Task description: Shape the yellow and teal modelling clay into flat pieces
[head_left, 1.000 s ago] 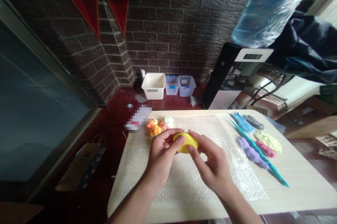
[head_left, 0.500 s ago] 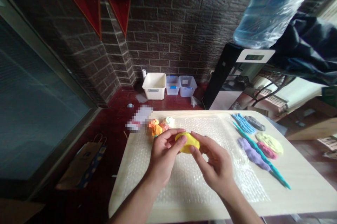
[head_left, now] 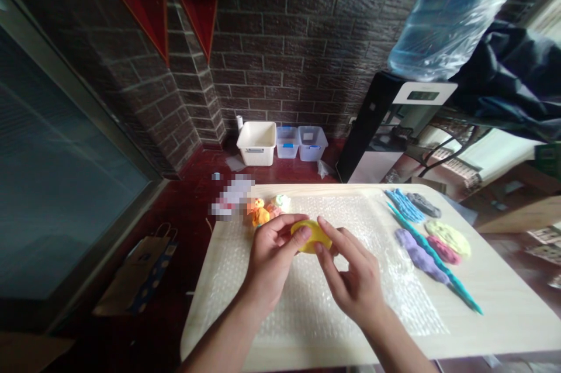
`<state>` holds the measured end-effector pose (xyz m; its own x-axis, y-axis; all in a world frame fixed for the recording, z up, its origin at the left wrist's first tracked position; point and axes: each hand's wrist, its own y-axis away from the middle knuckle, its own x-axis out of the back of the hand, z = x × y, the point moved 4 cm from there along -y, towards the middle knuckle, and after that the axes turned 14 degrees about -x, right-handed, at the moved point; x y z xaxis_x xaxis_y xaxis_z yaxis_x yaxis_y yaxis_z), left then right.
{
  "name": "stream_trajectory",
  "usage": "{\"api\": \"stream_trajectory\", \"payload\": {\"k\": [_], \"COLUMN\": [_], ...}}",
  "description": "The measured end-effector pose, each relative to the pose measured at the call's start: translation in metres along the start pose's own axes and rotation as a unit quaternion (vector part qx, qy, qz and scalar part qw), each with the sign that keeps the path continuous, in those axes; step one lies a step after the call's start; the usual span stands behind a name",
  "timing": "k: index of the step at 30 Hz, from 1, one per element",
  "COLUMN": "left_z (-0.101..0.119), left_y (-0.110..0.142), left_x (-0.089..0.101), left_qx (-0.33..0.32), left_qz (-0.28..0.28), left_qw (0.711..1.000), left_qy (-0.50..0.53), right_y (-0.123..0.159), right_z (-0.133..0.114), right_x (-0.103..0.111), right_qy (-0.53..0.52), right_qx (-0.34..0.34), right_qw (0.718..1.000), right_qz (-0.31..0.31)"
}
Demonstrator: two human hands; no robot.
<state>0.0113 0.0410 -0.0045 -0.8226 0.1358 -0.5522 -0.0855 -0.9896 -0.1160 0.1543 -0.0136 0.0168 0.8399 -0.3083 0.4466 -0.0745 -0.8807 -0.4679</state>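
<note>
A flattened piece of yellow modelling clay [head_left: 313, 238] is held up over the table between both hands. My left hand [head_left: 274, 256] pinches its left side, thumb on the near face. The fingers of my right hand [head_left: 353, 270] grip its right edge, index finger on top and thumb below. Underneath lies a sheet of bubble wrap [head_left: 307, 303]. Just beyond my left hand sit several small clay pieces, among them an orange one [head_left: 260, 217] and a whitish one [head_left: 283, 203].
On the table's right lie a long teal clay roll [head_left: 438, 259], purple clay [head_left: 421, 259], blue clay [head_left: 405, 205], grey clay [head_left: 423, 204], pale yellow clay [head_left: 449, 237] and pink clay [head_left: 443, 250]. Beyond the table stand a white bin [head_left: 258, 145] and a water dispenser [head_left: 372, 133].
The yellow clay has tilted a little and looks narrower from top to bottom. My right hand has shifted slightly left and its fingers have changed position on the edge.
</note>
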Motion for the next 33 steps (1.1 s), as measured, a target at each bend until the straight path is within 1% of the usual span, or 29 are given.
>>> {"api": "stream_trajectory", "payload": {"k": [4, 8, 11, 13, 16, 18, 19, 24, 29, 33], "left_z": [0.0, 0.001, 0.003, 0.003, 0.003, 0.002, 0.002, 0.001, 0.001, -0.002], "left_y": [-0.001, -0.003, -0.003, -0.003, -0.003, -0.003, -0.003, -0.001, 0.002, 0.004], "left_x": [-0.001, -0.001, 0.0, -0.001, -0.002, -0.003, -0.004, -0.006, -0.008, -0.009], "left_qx": [0.001, -0.004, -0.012, -0.003, -0.005, -0.016, -0.019, -0.006, 0.02, 0.021], "left_qz": [-0.01, -0.014, -0.037, -0.06, -0.083, -0.091, -0.092, -0.074, -0.049, -0.036], "left_qw": [1.0, 1.0, 0.999, 0.998, 0.996, 0.995, 0.995, 0.996, 0.999, 0.999], "left_qy": [-0.002, -0.005, -0.022, -0.028, -0.041, -0.046, -0.046, -0.04, -0.009, 0.019], "right_y": [0.0, -0.002, -0.003, -0.003, -0.003, -0.002, -0.003, -0.004, -0.002, -0.002], "right_z": [0.002, 0.0, 0.001, 0.004, 0.009, 0.01, 0.01, 0.005, 0.006, 0.002], "right_x": [-0.002, 0.002, 0.002, 0.003, 0.004, 0.005, 0.005, 0.004, 0.003, 0.001], "right_qy": [0.005, 0.007, 0.01, -0.001, -0.046, -0.058, -0.054, -0.024, -0.052, -0.025], "right_qx": [-0.017, -0.016, -0.025, -0.045, -0.093, -0.103, -0.097, -0.057, -0.072, -0.047], "right_qw": [0.999, 1.0, 0.999, 0.998, 0.994, 0.993, 0.994, 0.998, 0.996, 0.999], "right_qz": [-0.039, -0.022, -0.036, -0.035, -0.022, -0.016, -0.015, -0.015, 0.017, 0.007]}}
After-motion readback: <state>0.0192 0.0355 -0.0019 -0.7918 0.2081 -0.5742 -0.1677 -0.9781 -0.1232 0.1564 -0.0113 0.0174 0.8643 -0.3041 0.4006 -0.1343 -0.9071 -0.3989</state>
